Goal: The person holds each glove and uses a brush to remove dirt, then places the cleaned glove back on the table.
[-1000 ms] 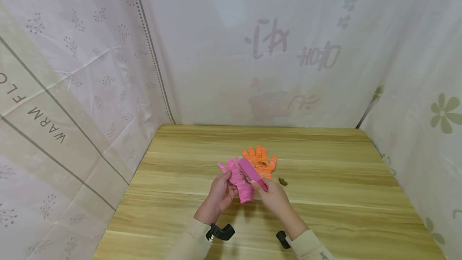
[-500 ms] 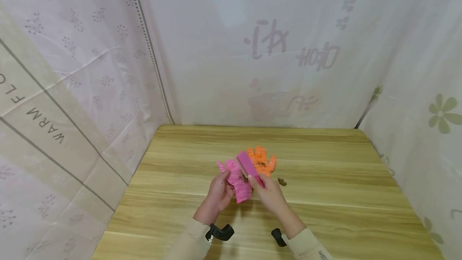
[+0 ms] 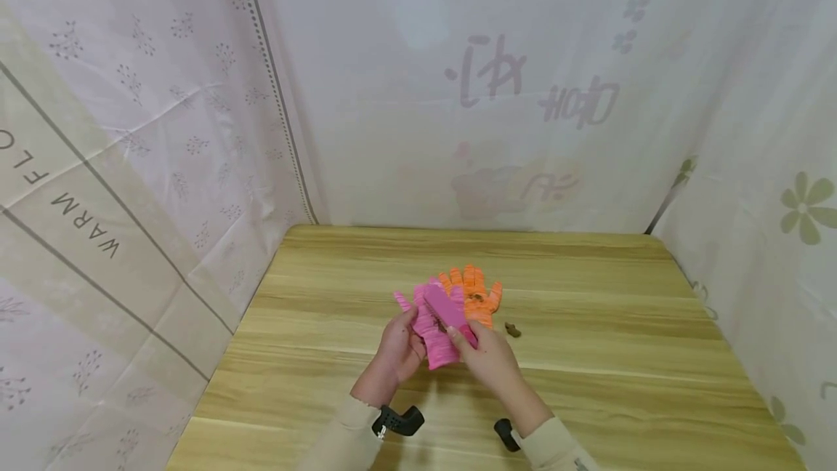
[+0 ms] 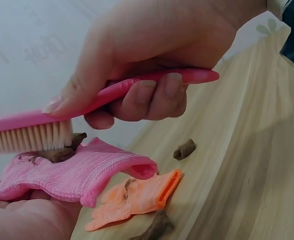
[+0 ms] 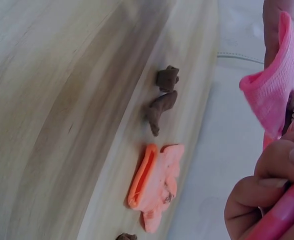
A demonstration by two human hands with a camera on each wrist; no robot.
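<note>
My left hand (image 3: 395, 347) holds a pink knitted glove (image 3: 441, 346), with the thumb at its edge and the fingers beneath it. In my right hand (image 3: 493, 358) is a pink brush (image 3: 447, 306), gripped by its handle (image 4: 202, 76). Its pale bristles (image 4: 29, 137) lie against a brown clump (image 4: 59, 154) on the glove, in the left wrist view. Dark smudges mark the glove near the clump. Behind the pink glove, an orange glove (image 3: 482, 304) with brown marks lies on the table, partly covered from the head camera.
A small brown lump (image 3: 513, 329) sits on the wooden table (image 3: 601, 325), right of the orange glove. The right wrist view shows more brown lumps (image 5: 161, 111) beside that glove. Printed curtains (image 3: 392, 93) hang around the table's back and sides.
Half a second ago the brush stood further right and more on edge, with its bristles showing. It has come back left and flatter over the pink glove, which has shifted slightly.
</note>
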